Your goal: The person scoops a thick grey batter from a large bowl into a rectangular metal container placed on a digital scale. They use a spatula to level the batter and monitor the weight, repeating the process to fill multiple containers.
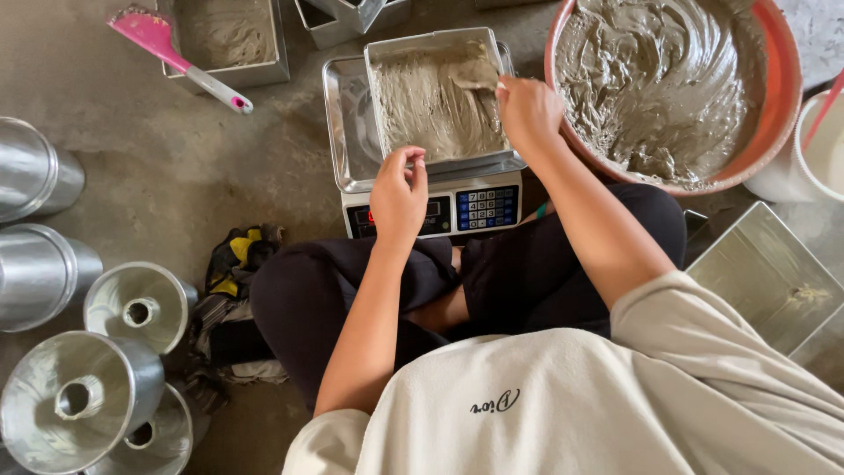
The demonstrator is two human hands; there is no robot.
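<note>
A square metal pan (380, 51) partly filled with grey batter (435, 110) sits on the tray of a digital scale (466, 207). My left hand (400, 193) pinches the pan's near rim. My right hand (527, 110) is closed on a spatula (475, 75) whose blade lies in the batter at the pan's far right. A large orange bowl (782, 105) of the same grey batter stands just right of the scale.
Another filled square pan (230, 35) with a pink spatula (176, 57) resting on it is at the far left. Several metal tube pans (132, 303) stand at the left. Empty square pans (765, 273) lie at the right beside a white bucket (822, 154). A cloth (233, 264) lies by my knee.
</note>
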